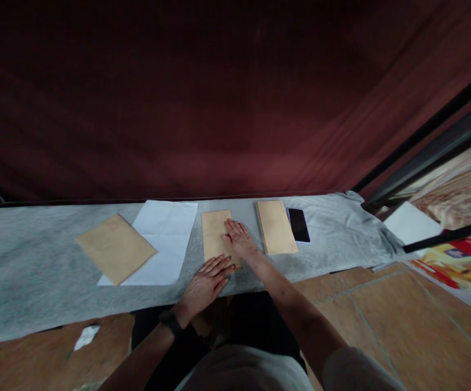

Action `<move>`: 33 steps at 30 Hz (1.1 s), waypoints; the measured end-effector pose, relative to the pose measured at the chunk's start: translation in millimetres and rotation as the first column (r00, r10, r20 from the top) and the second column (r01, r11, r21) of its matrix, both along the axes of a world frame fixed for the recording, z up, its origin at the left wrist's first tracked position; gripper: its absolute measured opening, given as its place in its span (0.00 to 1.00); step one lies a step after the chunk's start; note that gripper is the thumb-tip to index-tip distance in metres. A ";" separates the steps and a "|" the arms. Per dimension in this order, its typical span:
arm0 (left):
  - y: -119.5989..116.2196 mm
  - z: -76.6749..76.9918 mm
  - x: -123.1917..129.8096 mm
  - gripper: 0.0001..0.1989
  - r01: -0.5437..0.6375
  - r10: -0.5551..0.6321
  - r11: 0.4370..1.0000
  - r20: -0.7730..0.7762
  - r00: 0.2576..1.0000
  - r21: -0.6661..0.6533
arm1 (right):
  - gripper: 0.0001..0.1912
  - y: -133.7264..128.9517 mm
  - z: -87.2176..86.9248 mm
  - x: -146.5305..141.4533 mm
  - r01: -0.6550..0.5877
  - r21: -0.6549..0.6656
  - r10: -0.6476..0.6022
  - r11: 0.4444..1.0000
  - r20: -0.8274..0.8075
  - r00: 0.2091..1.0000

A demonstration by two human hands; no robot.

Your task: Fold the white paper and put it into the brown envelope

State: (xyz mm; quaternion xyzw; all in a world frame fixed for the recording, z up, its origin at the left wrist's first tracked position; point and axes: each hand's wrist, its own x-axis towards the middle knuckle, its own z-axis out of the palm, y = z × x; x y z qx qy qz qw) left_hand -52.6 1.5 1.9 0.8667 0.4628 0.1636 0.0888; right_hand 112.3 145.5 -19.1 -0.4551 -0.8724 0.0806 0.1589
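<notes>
A brown paper envelope lies flat in front of me on the grey cloth. My left hand rests across its near end with the fingers stretched out. Higher up on the same envelope, my right hand presses flat near its right edge, fingers extended. Neither hand grips anything. To the right sits a stack of brown envelopes. On the left another brown envelope, or a small pile of them, lies at an angle, partly over white paper sheets.
A dark-screened phone lies beside the stack. The grey cloth covers a long narrow surface against a dark red curtain-like backdrop. At the right are dark metal bars and a colourful box on the tiled floor.
</notes>
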 end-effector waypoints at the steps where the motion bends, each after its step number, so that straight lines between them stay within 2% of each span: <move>1: 0.0 -0.3 -0.1 0.22 -0.002 0.002 1.000 0.003 1.000 -0.003 | 0.29 2.9 0.2 -1.8 0.013 -0.005 -0.013 1.000 0.000 1.000; 7: -0.4 -0.9 0.0 0.21 -0.007 0.007 1.000 0.000 1.000 -0.013 | 0.29 -1.3 -1.8 -5.0 0.033 0.020 -0.033 0.999 -0.031 0.999; 14: 0.0 1.3 1.0 0.22 -0.001 0.000 1.000 0.009 1.000 0.011 | 0.30 -38.5 -8.1 11.3 -0.032 0.065 0.035 0.997 -0.059 0.998; 26: -2.2 -6.8 -0.9 0.21 0.010 -0.009 0.999 -0.019 1.000 0.034 | 0.26 -106.1 3.6 47.6 -0.127 0.048 0.130 0.991 -0.067 0.989; 33: -4.4 -0.9 5.4 0.23 -0.087 0.086 0.996 -0.029 0.996 -0.032 | 0.29 -126.9 7.2 64.2 -0.192 0.040 0.193 0.981 -0.044 0.980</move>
